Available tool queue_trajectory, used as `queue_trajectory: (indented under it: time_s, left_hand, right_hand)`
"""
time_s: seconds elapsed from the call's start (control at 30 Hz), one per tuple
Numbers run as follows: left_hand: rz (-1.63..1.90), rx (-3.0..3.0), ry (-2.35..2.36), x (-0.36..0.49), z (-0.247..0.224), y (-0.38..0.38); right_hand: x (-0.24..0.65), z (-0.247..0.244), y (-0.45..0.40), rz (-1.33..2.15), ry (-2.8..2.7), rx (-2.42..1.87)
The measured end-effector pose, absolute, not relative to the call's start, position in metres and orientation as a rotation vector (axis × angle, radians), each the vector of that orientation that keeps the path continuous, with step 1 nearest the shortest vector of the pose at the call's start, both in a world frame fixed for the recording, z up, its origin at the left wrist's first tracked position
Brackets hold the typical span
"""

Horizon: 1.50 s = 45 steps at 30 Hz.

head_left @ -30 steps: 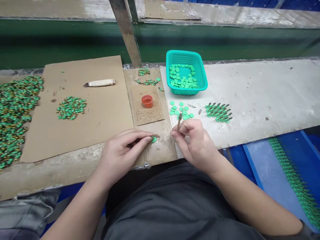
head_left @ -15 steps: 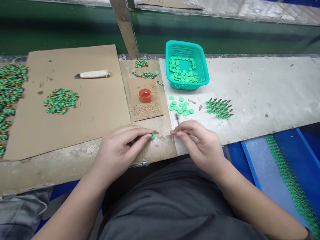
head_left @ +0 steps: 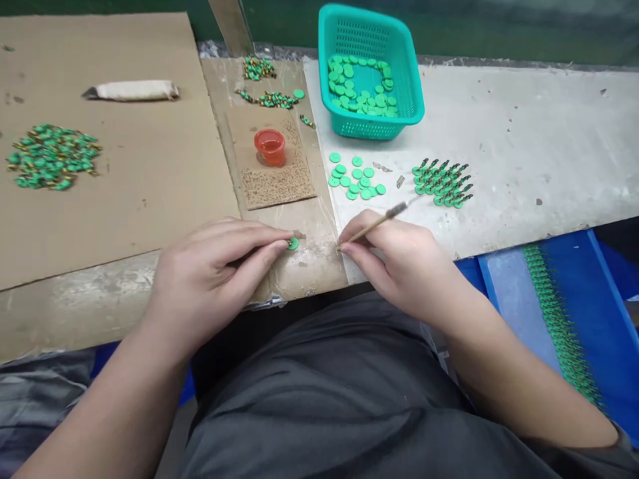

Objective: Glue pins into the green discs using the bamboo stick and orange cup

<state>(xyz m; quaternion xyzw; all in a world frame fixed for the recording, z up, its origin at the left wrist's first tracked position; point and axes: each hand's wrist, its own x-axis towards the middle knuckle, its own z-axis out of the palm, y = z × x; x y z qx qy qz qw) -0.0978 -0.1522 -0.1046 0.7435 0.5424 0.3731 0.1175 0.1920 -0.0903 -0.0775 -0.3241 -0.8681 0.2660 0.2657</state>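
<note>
My left hand (head_left: 214,269) pinches a small green disc (head_left: 294,244) by its left side, just over the table's front edge. The fingertips partly cover whatever sits on the disc. My right hand (head_left: 399,263) is closed around a thin wooden stick (head_left: 372,227) with a dark wrapped part and a fine tip pointing up and to the right. Its lower end shows at the thumb and forefinger, apart from the disc. Loose green discs (head_left: 356,174) lie on the white sheet beyond. To their right, several discs with dark upright pieces (head_left: 442,183) stand in rows.
A teal basket (head_left: 372,126) holds more discs. The small red cup (head_left: 270,146) stands on a cardboard piece (head_left: 279,193). Small green-and-gold parts (head_left: 54,156) and a white-wrapped blade (head_left: 132,90) lie on the left cardboard. A blue tray (head_left: 582,293) with finished-looking rows sits lower right.
The stick in my right hand has swung from nearly upright to slanting up and right. My left hand still pinches the disc. The camera view has shifted downward and closer.
</note>
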Motion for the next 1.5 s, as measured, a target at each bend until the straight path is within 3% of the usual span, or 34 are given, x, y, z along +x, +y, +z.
queue_trajectory:
  time_s: [0.47, 1.5]
  left_hand:
    - [1.045, 2.017, 1.838, -0.082, -0.099, -0.163]
    - [1.09, 2.132, 1.65, -0.095, -0.103, -0.156]
  right_hand:
    - [0.138, -0.097, -0.07, 0.715, -2.33, -0.917]
    - [0.143, -0.101, -0.087, 0.764, -2.288, -0.793]
